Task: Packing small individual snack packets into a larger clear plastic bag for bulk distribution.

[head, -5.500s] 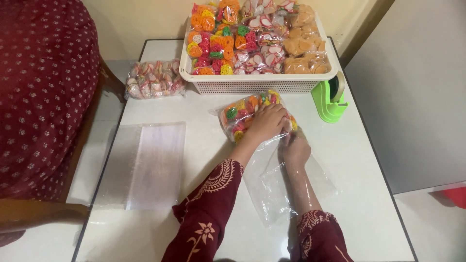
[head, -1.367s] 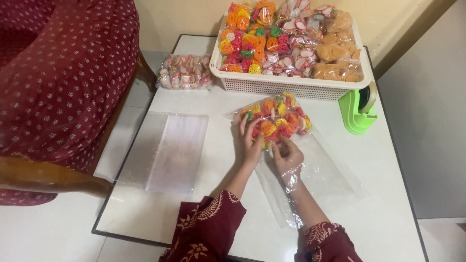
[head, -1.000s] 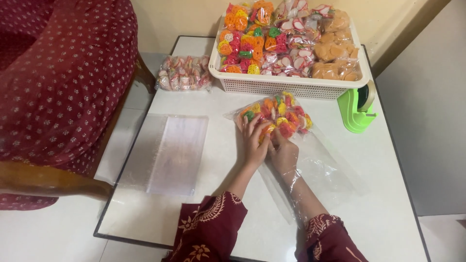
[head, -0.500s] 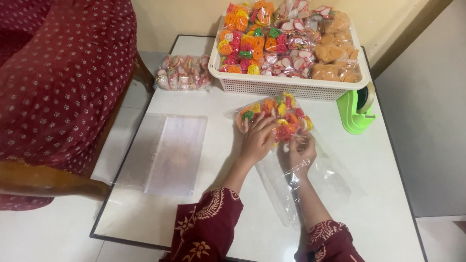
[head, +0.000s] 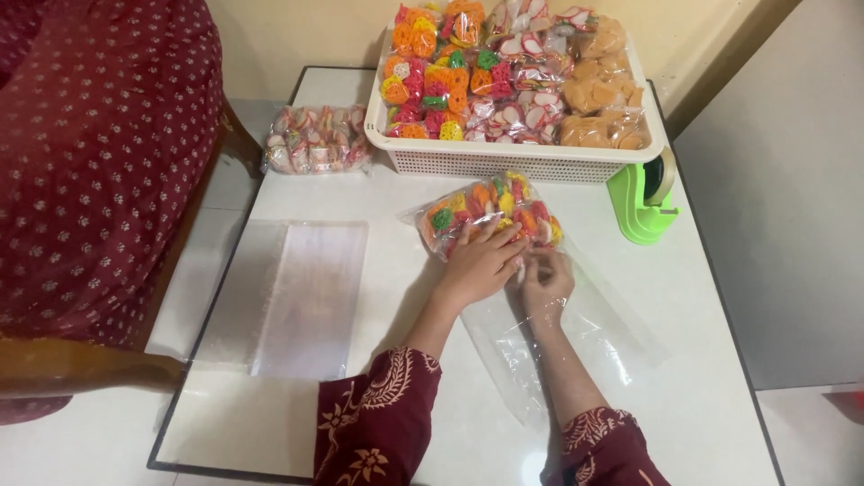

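Glossy white table (head: 396, 297) | left hand (head: 481, 263), right hand (head: 545, 283) | crinkly clear bag (head: 576, 337)

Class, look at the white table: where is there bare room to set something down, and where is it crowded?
Bare: the near edge of the table below the flat bags, and the right side below the tape dispenser. Crowded: the far end, with the basket, and the middle, where both hands work the clear bag.

White table (head: 702, 378) by cream wall (head: 297, 36); pale tiled floor (head: 72, 450)
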